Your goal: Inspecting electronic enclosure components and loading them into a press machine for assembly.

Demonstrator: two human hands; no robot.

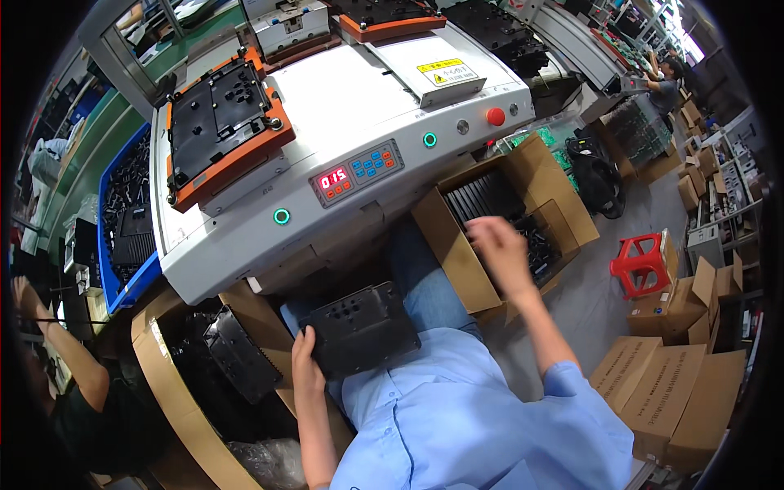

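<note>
My left hand [307, 369] grips the left edge of a black plastic housing [364, 328], which rests tilted over my lap. The housing is flat and roughly rectangular, with several small holes near its upper edge. My right hand [500, 255] is over an open cardboard box [469, 265] at the right of my knees. Its fingers are bent and smeared by motion, so I cannot make out whether they hold anything. Inside that box stand black plastic panels [482, 200] in a row, with smaller black parts [539, 249] beside them.
Ahead stands a white machine [327, 106] with an orange-framed black fixture [220, 122], a lit control panel [356, 173] and a red button [495, 116]. At left are a blue bin [106, 237] and a carton [175, 376] of black parts. A red stool [639, 265] stands right; a co-worker's arm [69, 351] shows left.
</note>
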